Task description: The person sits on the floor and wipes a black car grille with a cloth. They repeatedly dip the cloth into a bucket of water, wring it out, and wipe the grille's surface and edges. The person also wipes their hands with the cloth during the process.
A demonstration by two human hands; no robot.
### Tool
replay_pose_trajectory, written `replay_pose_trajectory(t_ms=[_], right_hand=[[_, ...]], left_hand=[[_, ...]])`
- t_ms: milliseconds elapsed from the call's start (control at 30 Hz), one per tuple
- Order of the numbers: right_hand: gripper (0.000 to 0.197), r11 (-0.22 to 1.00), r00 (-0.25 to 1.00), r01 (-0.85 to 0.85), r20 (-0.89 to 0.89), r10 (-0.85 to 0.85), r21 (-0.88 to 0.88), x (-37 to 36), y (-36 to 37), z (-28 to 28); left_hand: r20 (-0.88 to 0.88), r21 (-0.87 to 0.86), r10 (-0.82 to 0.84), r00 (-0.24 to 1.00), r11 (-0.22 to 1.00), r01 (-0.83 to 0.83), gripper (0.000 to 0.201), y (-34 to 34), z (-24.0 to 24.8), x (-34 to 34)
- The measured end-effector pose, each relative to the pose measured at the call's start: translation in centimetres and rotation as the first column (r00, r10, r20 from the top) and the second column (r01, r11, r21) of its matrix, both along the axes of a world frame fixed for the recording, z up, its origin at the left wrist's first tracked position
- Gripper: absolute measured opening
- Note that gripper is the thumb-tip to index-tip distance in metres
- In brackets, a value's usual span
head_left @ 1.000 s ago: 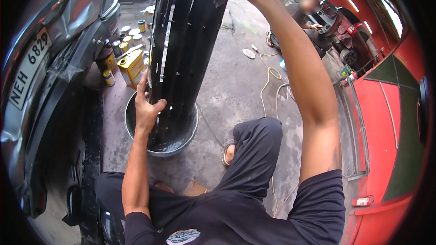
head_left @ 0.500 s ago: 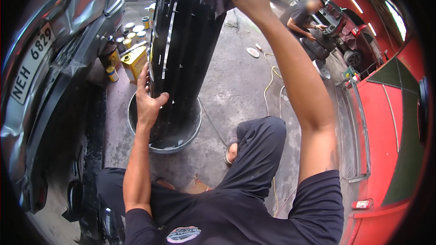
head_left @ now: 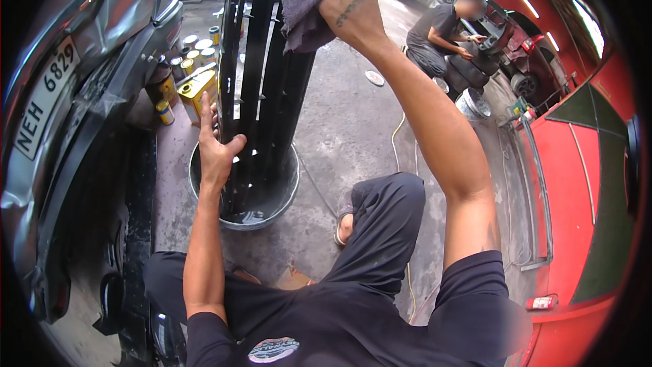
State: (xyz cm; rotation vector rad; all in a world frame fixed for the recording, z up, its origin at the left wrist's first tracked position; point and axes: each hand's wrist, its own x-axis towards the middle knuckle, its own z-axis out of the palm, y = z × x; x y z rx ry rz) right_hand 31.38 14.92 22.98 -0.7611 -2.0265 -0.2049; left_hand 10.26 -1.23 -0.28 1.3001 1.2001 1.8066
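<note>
A long black slatted car grille [head_left: 272, 105] stands on end, its lower part inside a round black basin [head_left: 277, 216] with some water at the bottom. My left hand [head_left: 216, 156] steadies the grille's left edge, thumb in front and the other fingers along and behind the side. High on the right, a bunched purple-grey cloth [head_left: 305, 17] is in my right hand [head_left: 358, 15], pressed against the grille's upper right side. The cloth covers part of the slats there.
Paint cans [head_left: 197, 54] and a yellow rectangular tin [head_left: 197, 92] stand behind the basin, left. A silver car body with a loose bumper [head_left: 81, 143] lines the left. Farther right, a person [head_left: 441, 34] crouches near a white bucket [head_left: 473, 105]. A yellow cord [head_left: 397, 139] crosses the floor.
My right hand has brought the cloth down and leftward along the grille. The grille's slats now show at a slightly different angle. My left hand stays at the edge, nearly unmoved.
</note>
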Motion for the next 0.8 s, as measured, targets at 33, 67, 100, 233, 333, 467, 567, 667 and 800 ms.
replay_pose_trajectory(t_ms=[33, 67, 100, 233, 333, 467, 567, 667, 800], right_hand=[[0.037, 0.998, 0.998, -0.039, -0.052, 0.037, -0.047, -0.1, -0.3, 0.2], [0.036, 0.992, 0.992, -0.078, -0.103, 0.068, -0.095, -0.2, -0.6, 0.5], [0.033, 0.979, 0.966, -0.190, -0.193, 0.173, -0.072, -0.4, -0.8, 1.0], [0.023, 0.992, 0.952, -0.095, -0.298, 0.067, -0.081, 0.3, 1.2, 3.1], [0.020, 0.970, 0.997, 0.057, -0.070, -0.041, 0.237, -0.3, 3.5, 4.9], [0.039, 0.960, 0.974, -0.044, -0.202, 0.103, 0.275, -4.6, -1.4, 5.8], [0.050, 0.957, 0.994, 0.080, -0.089, -0.057, 0.278, -5.1, -1.5, 4.5], [0.054, 0.968, 0.994, 0.074, -0.096, -0.052, 0.240, -5.5, -1.8, 3.7], [0.056, 0.984, 0.993, 0.119, -0.023, -0.117, 0.132, -5.6, -2.9, 3.5]], left_hand=[[0.011, 0.001, -0.007, 1.000, 1.000, 0.007, 0.117, 0.0, -0.1, -0.1], [0.024, 0.001, -0.017, 1.000, 1.000, 0.017, 0.117, 0.1, -0.1, 0.0], [0.037, 0.001, -0.026, 0.999, 1.000, 0.026, 0.117, 0.1, -0.1, 0.1], [0.027, -0.014, -0.046, 0.999, 0.999, 0.046, 0.117, 0.0, 0.3, 0.7], [-0.002, -0.007, 0.001, 1.000, 1.000, -0.001, 0.116, 0.3, 0.0, 0.6], [-0.022, 0.001, 0.005, 1.000, 1.000, -0.005, 0.113, 0.0, 0.2, 0.9], [-0.031, 0.001, -0.017, 0.999, 1.000, 0.017, 0.110, -0.1, 0.3, 1.3], [-0.006, -0.039, -0.039, 0.999, 0.998, 0.039, 0.108, -0.3, 0.3, 1.8], [0.006, -0.041, -0.013, 1.000, 0.999, 0.013, 0.104, -0.2, 0.7, 2.3]])
